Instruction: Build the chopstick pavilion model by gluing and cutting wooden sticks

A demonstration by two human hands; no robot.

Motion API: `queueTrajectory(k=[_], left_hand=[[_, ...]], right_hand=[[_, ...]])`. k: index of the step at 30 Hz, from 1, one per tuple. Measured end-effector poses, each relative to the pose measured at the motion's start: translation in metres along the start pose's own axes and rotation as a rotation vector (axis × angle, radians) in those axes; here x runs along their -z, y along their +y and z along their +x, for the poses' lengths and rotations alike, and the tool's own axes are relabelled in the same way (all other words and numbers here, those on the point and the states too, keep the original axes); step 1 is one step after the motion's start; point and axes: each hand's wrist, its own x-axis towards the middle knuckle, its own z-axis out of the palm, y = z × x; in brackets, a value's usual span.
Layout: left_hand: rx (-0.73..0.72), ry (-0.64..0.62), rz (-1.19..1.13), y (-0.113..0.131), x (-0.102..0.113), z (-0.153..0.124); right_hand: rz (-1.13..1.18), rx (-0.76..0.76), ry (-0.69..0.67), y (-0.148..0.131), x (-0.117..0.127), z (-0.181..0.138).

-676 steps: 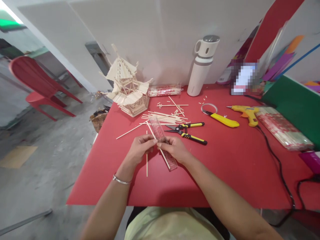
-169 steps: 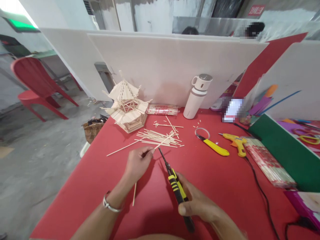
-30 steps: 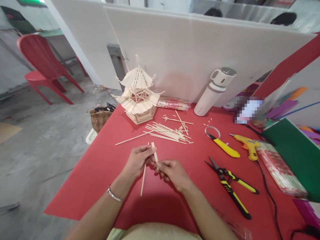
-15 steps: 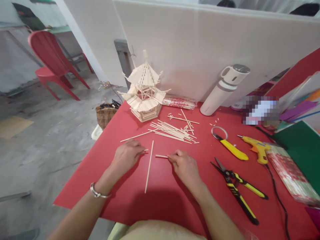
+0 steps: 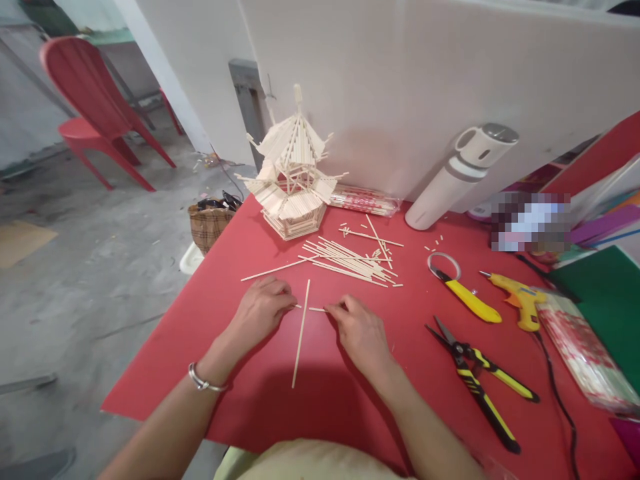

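Observation:
A long thin wooden stick (image 5: pixel 301 333) lies lengthwise on the red tabletop between my hands. My left hand (image 5: pixel 263 307) is closed in a pinch on a short wooden stick (image 5: pixel 298 306), whose tip points at the long one from the left. From the other side my right hand (image 5: pixel 361 327) pinches another short wooden stick (image 5: pixel 317 309), its free end close to the long stick. Whether either end touches it I cannot tell. Beyond my hands lies a loose pile of sticks (image 5: pixel 345 261). Behind that stands a pagoda model (image 5: pixel 295 173) built of sticks.
To the right lie yellow-black shears (image 5: pixel 473 373), a yellow-handled cutter (image 5: pixel 473 300), a yellow glue gun (image 5: pixel 525 300) with its cord, and a packet of sticks (image 5: pixel 583 347). A white thermos (image 5: pixel 450 187) leans against the white panel. The table's left edge borders the floor.
My right hand has moved left, bringing its short stick nearer the long one. My left hand has shifted slightly right. The camera view has shifted a little.

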Motion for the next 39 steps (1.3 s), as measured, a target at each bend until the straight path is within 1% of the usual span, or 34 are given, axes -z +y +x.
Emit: queueTrajectory(k=[4, 9, 16, 20, 26, 31, 35, 39], left_hand=[[0.068, -0.003, -0.089, 0.004, -0.006, -0.005], [0.038, 0.026, -0.201, 0.005, -0.013, -0.006], [0.018, 0.026, -0.201, 0.007, -0.012, -0.004], [0.001, 0.039, -0.197, 0.007, -0.011, -0.004], [0.004, 0.022, -0.198, 0.005, -0.013, -0.005], [-0.02, 0.013, -0.205, 0.004, -0.011, -0.005], [-0.023, -0.006, -0.215, 0.004, -0.006, -0.005], [0.004, -0.033, -0.195, 0.001, -0.001, -0.007]], right_hand=[[0.041, 0.006, 0.002, -0.003, -0.005, 0.004], [0.073, 0.031, 0.048, -0.002, -0.01, 0.008], [0.126, 0.043, 0.053, 0.0, -0.011, 0.009], [0.13, 0.05, 0.066, 0.0, -0.012, 0.009], [0.125, 0.061, 0.062, 0.001, -0.012, 0.01], [0.107, 0.067, 0.038, 0.0, -0.008, 0.009], [0.105, 0.06, 0.063, 0.004, 0.002, 0.004], [0.075, 0.025, 0.078, 0.009, 0.012, -0.001]])
